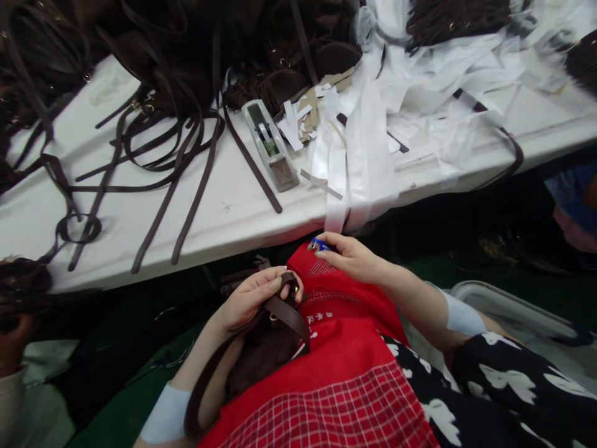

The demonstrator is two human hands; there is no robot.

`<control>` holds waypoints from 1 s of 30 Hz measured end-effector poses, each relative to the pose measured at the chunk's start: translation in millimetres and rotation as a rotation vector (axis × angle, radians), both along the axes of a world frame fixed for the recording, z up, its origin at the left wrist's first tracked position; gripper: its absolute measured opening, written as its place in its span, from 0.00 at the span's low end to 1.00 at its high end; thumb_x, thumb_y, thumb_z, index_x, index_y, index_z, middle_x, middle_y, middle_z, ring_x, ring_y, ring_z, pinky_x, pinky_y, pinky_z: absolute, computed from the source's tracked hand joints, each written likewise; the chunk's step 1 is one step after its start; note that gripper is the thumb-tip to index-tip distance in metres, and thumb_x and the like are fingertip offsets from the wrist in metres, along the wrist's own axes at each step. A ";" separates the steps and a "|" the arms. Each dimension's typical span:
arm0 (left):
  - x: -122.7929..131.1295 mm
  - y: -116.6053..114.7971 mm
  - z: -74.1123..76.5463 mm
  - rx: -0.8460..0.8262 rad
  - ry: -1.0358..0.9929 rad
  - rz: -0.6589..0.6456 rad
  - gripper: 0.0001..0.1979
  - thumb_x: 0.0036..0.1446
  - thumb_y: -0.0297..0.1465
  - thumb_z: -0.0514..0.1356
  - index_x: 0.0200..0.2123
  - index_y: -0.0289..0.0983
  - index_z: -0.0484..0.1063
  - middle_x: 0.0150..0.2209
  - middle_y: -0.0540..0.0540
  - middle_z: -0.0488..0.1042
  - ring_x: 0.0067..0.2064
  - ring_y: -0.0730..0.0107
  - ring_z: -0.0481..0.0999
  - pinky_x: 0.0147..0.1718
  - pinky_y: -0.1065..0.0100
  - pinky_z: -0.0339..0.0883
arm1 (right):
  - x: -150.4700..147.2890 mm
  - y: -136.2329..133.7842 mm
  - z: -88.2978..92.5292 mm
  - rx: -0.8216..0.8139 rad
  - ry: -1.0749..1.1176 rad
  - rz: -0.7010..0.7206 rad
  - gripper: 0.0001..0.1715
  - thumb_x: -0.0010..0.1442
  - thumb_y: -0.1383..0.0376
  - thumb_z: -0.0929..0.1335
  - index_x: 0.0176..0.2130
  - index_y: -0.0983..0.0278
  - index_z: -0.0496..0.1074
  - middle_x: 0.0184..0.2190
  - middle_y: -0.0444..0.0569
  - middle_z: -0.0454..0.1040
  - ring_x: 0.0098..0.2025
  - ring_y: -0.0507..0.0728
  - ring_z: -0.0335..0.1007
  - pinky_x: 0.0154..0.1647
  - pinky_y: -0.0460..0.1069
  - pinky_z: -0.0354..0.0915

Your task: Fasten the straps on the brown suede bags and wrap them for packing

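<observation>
My left hand (pixel 261 295) is closed around a dark brown leather strap (pixel 291 317), which loops down past my forearm. Below it, a dark brown bag (pixel 261 361) rests on my lap against the red apron (pixel 354 348); a small gold-coloured metal fitting shows by the strap. Over the apron's upper part, my right hand (pixel 352 255) pinches a small blue lighter (pixel 321 244) with a metal end. The lighter points toward the left hand and is apart from the strap. Most of the bag is hidden under my left arm and the strap.
Across the white table (pixel 252 230) lie several brown straps (pixel 200 193) and dark bags (pixel 153 56). A tape dispenser (pixel 270 146) stands near paper scraps (pixel 308 112) and white wrapping sheets (pixel 373 143). Another person's hand (pixel 18 339) shows at the left edge.
</observation>
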State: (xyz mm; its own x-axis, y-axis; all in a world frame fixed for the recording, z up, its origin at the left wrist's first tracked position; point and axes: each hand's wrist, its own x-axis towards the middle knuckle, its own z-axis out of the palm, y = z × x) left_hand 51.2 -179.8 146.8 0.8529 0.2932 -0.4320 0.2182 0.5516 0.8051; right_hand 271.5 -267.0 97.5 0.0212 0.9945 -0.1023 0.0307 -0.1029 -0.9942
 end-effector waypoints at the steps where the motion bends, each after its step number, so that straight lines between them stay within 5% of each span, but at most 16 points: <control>1: 2.7 -0.8 2.3 0.031 0.013 -0.045 0.15 0.62 0.41 0.57 0.28 0.36 0.66 0.33 0.42 0.73 0.33 0.67 0.69 0.31 0.68 0.63 | -2.5 -5.6 1.7 -0.006 0.020 0.008 0.12 0.63 0.59 0.67 0.44 0.63 0.72 0.39 0.46 0.75 0.40 0.53 0.70 0.45 0.48 0.65; 6: 13.1 -3.5 17.6 0.283 0.029 -0.298 0.16 0.65 0.39 0.54 0.30 0.35 0.70 0.38 0.40 0.74 0.38 0.64 0.71 0.40 0.65 0.66 | -5.4 -25.7 16.3 -0.013 -0.086 0.039 0.10 0.64 0.60 0.65 0.40 0.63 0.73 0.35 0.45 0.75 0.36 0.53 0.70 0.41 0.47 0.63; 9: 17.0 -3.9 21.6 0.379 0.016 -0.392 0.16 0.66 0.38 0.51 0.31 0.35 0.70 0.39 0.40 0.74 0.40 0.63 0.71 0.42 0.64 0.66 | -4.0 -33.2 18.6 -0.043 -0.151 0.042 0.23 0.68 0.55 0.60 0.28 0.65 0.70 0.25 0.43 0.70 0.28 0.51 0.65 0.33 0.46 0.58; 12: 19.2 -4.2 19.3 0.392 -0.024 -0.418 0.15 0.67 0.36 0.51 0.32 0.34 0.70 0.38 0.40 0.74 0.39 0.64 0.71 0.42 0.65 0.66 | -6.6 -38.5 15.8 -0.081 -0.145 0.022 0.31 0.69 0.52 0.56 0.20 0.64 0.61 0.18 0.41 0.61 0.22 0.49 0.57 0.27 0.47 0.50; 17: 20.2 -2.4 14.7 0.390 -0.059 -0.450 0.14 0.68 0.33 0.50 0.34 0.34 0.71 0.39 0.41 0.73 0.40 0.64 0.72 0.42 0.66 0.65 | -15.4 -42.7 15.4 -0.063 -0.157 -0.010 0.28 0.68 0.55 0.58 0.20 0.64 0.57 0.17 0.40 0.56 0.21 0.48 0.52 0.25 0.47 0.45; 30: 22.4 1.4 13.9 0.445 -0.099 -0.567 0.13 0.67 0.31 0.51 0.37 0.35 0.74 0.41 0.41 0.75 0.44 0.63 0.73 0.46 0.66 0.66 | -19.9 -41.7 24.9 -0.014 -0.153 0.069 0.23 0.66 0.62 0.59 0.21 0.65 0.63 0.18 0.40 0.61 0.22 0.48 0.54 0.26 0.46 0.47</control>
State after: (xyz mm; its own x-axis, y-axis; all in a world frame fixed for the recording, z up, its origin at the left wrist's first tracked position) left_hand 73.5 -178.3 160.7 0.9547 -0.0759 -0.2878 0.2879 -0.0090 0.9576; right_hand 251.6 -308.6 122.3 -0.0306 0.9927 -0.1166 0.1891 -0.1088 -0.9759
